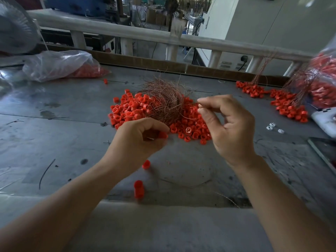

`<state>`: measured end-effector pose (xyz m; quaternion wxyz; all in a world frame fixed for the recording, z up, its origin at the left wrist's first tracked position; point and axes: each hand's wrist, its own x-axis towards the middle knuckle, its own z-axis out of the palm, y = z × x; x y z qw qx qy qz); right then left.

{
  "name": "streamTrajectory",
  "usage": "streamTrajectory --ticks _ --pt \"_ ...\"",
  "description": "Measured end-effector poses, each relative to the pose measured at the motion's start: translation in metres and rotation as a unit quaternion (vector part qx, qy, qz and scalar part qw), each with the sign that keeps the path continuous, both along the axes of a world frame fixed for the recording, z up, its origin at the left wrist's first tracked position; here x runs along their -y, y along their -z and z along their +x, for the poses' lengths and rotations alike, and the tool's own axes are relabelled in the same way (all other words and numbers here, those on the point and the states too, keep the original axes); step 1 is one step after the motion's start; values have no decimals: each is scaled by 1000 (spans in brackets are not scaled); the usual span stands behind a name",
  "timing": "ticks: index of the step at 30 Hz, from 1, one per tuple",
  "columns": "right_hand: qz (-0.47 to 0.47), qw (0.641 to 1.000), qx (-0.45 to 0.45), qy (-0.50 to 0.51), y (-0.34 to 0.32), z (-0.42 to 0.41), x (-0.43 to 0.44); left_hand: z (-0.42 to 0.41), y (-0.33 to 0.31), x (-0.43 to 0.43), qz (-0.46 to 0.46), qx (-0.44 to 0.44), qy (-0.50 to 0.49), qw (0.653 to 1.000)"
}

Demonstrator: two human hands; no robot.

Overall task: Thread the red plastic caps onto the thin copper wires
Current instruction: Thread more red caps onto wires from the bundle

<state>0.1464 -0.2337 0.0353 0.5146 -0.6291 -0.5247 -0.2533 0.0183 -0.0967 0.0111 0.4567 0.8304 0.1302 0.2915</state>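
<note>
Fingers of left hand point(140, 138) round red cap point(162, 135), of right hand point(231, 128) tight on copper wire point(190, 118).

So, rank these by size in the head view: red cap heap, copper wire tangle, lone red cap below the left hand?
Largest: heap of loose red plastic caps.
Next: tangled ball of thin copper wire, lying on it.
Smallest: lone red plastic cap, although nearer.

Scuffed grey table point(54, 110), white railing point(127, 33) behind, standing fan point(171, 5) beyond, small white pieces point(272, 127) at right
</note>
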Motion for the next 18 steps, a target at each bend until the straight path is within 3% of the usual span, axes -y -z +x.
streamTrajectory --ticks 3,7,13,18 --pt "15 999 40 -1 -9 -1 8 -3 -4 -1 -117 26 33 992" --pt "-18 999 29 -16 -12 -10 12 -4 -7 3 -190 55 60 978" --pt "-117 992 -25 -27 0 -23 1 -5 -8 5 -196 80 76 974" --pt "-130 990 -29 -34 2 -25 0 -6 -9 5 -187 79 92 975"
